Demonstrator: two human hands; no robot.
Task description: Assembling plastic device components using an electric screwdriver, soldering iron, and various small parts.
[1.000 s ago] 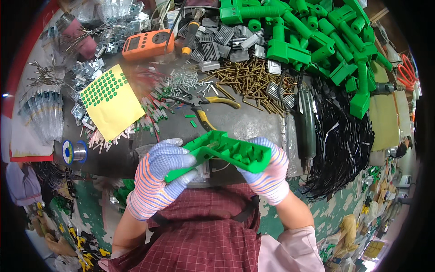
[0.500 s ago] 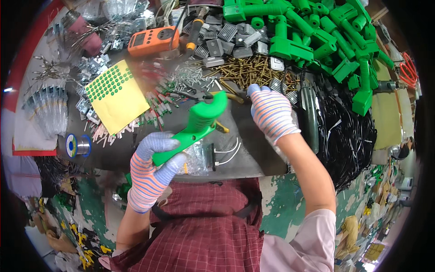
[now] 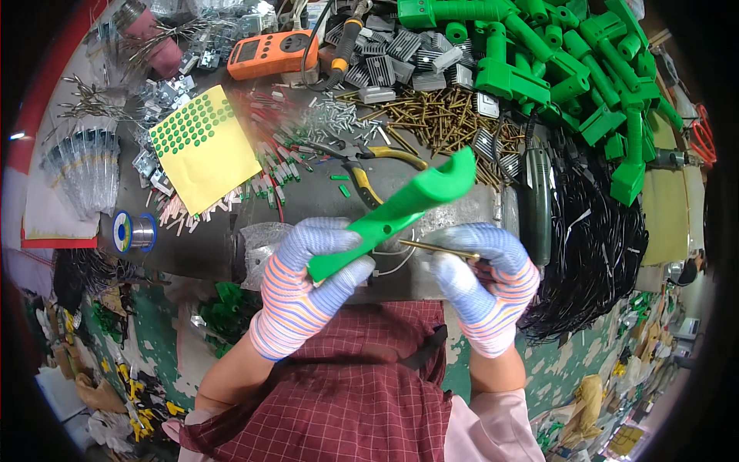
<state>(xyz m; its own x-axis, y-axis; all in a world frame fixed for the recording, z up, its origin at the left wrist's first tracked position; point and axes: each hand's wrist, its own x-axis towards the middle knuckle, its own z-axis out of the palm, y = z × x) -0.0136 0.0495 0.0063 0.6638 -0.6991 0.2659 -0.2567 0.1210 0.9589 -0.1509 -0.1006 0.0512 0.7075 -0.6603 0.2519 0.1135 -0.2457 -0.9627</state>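
Observation:
Both hands wear striped knit gloves. My left hand [image 3: 315, 285] is closed round the lower end of a green plastic handle [image 3: 412, 202], which tilts up to the right and ends in a curved, hollow-looking tip. In my right hand [image 3: 489, 281] a long brass-coloured screw [image 3: 439, 248] is pinched between thumb and fingers, its thin end toward the handle but apart from it. A heap of similar brass screws [image 3: 446, 123] lies on the bench beyond. Pliers with yellow-and-black grips [image 3: 366, 173] lie open behind the green handle.
An orange multimeter [image 3: 273, 55], a yellow sheet with green dots [image 3: 204, 165] and a solder spool [image 3: 135, 231] lie at the left. Grey heat sinks [image 3: 404, 58] and piled green housings [image 3: 573, 69] stand at the back. Black cables [image 3: 589, 254] cover the right side.
My right hand has come back from the screw heap toward me with a brass screw. My left hand has moved to the right with the green handle.

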